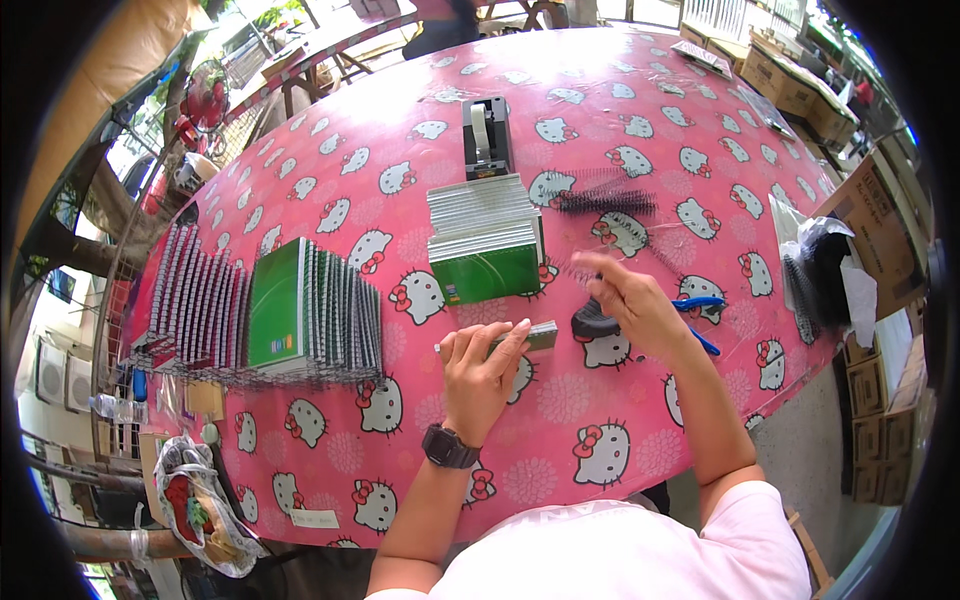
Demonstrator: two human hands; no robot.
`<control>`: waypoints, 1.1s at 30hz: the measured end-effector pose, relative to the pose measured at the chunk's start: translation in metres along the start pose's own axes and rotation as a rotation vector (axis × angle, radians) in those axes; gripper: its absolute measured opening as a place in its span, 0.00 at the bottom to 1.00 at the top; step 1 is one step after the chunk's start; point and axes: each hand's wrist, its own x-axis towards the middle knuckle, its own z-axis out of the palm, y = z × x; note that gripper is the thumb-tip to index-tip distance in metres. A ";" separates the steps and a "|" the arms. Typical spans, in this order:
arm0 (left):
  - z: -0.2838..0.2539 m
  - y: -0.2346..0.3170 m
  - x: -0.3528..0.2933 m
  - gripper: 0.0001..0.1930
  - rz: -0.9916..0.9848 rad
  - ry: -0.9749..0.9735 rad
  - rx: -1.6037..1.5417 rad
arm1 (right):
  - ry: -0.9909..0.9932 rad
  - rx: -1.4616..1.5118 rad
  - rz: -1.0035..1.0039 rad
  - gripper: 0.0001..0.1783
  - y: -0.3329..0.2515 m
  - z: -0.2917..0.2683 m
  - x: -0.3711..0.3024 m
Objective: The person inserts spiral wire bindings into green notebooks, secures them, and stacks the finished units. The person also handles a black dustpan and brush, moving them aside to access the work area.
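Observation:
My left hand (pixel 477 375), with a black watch on its wrist, is closed over a thin green notebook (pixel 541 337) that lies edge-on above the table. To its right my right hand (pixel 635 303) is raised, thumb and fingers drawn together; whatever they pinch is too fine to make out. Under that hand lies a dark, rounded object (pixel 594 320). Two blue handles (pixel 700 303) stick out beyond the right wrist; my arm hides whether they join it. Just past my left hand stands a block of notebooks (pixel 486 272) without visible coils, a green cover facing me.
Loose black spiral coils (pixel 606 202) lie beyond my right hand. A tape dispenser (pixel 486 138) stands behind the block. At left are coil-bound green notebooks (pixel 277 305) and magenta ones (pixel 190 300). A bag of black coils (pixel 815 280) sits at the right edge.

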 end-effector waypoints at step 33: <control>-0.003 -0.011 0.000 0.16 0.030 -0.039 -0.141 | -0.479 0.119 -0.100 0.17 0.020 -0.005 -0.001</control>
